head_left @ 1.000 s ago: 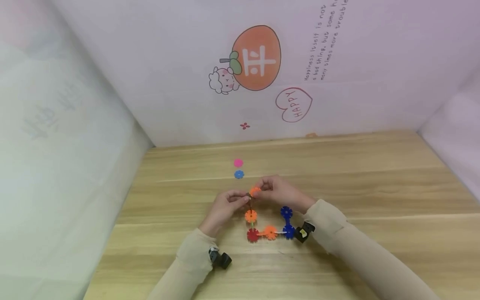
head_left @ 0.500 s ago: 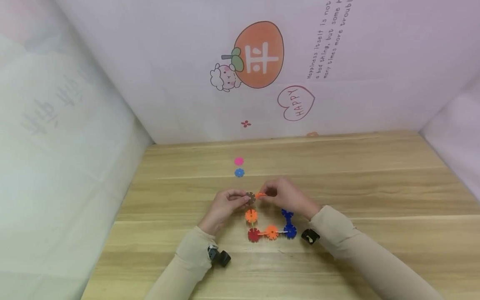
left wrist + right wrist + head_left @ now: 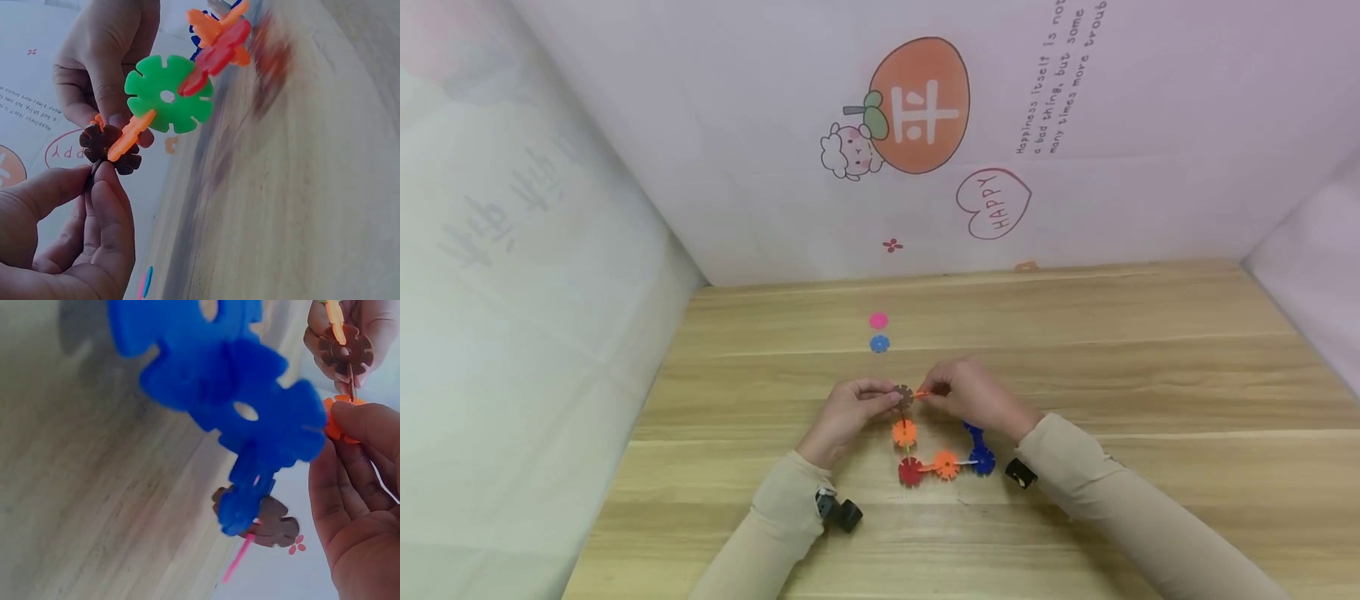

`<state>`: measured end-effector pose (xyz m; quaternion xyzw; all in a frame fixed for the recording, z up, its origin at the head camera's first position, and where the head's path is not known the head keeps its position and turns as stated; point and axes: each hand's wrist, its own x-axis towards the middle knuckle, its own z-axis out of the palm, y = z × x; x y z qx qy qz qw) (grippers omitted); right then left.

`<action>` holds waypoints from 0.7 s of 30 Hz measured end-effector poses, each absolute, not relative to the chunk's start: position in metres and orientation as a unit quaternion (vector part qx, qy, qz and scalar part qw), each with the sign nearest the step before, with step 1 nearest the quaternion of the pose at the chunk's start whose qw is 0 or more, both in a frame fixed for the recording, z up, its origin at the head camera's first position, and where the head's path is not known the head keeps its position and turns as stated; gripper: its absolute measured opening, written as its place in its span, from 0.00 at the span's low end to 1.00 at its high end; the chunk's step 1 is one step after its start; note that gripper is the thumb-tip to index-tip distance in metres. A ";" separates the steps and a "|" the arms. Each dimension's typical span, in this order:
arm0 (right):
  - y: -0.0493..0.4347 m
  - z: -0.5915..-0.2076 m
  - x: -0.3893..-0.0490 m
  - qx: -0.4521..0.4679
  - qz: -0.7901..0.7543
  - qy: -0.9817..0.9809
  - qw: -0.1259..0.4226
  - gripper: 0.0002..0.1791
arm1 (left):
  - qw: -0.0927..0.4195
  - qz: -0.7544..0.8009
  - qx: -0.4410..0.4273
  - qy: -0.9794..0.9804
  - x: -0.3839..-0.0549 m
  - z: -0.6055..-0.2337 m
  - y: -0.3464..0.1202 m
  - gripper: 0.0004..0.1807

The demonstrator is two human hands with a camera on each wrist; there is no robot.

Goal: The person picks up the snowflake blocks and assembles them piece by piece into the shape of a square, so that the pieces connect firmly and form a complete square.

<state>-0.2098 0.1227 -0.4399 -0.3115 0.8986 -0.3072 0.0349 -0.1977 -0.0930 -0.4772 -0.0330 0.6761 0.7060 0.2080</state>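
My left hand pinches a brown notched snowflake disc between thumb and fingertips. To its right, my right hand pinches an orange disc, turned edge-on in the head view and meeting the brown one; how deep their slots sit cannot be told. The left wrist view shows another brown disc linked through an orange disc to a green disc and a red disc. The chain bends round to blue discs below my right hand, which partly hides them.
A pink disc and a light blue disc lie farther back on the wooden table. A printed white sheet rises behind it. Black wrist cameras sit on both cuffs, the right one near the blue discs.
The brown disc has turned from edge-on to facing the head camera, while the orange disc has turned edge-on. My right hand has shifted slightly rightward; the left hand has barely moved.
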 end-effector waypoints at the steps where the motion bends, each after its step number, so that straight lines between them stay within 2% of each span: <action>1: 0.122 -0.440 -0.210 -0.318 -0.304 0.898 0.029 0.02 | 0.209 0.706 -0.034 0.675 -0.198 -0.477 -0.093 0.12; 9: 0.120 -0.442 -0.209 -0.375 -0.285 0.882 -0.030 0.04 | 0.203 0.703 -0.046 0.681 -0.197 -0.474 -0.093 0.12; 14: 0.114 -0.442 -0.210 -0.382 -0.283 0.879 -0.034 0.04 | 0.194 0.702 -0.048 0.684 -0.197 -0.472 -0.094 0.12; 17: 0.113 -0.442 -0.213 -0.374 -0.279 0.884 -0.008 0.04 | 0.196 0.704 -0.045 0.681 -0.197 -0.473 -0.095 0.12; 21: 0.117 -0.438 -0.223 -0.356 -0.288 0.884 0.094 0.09 | 0.206 0.701 -0.043 0.682 -0.197 -0.476 -0.098 0.11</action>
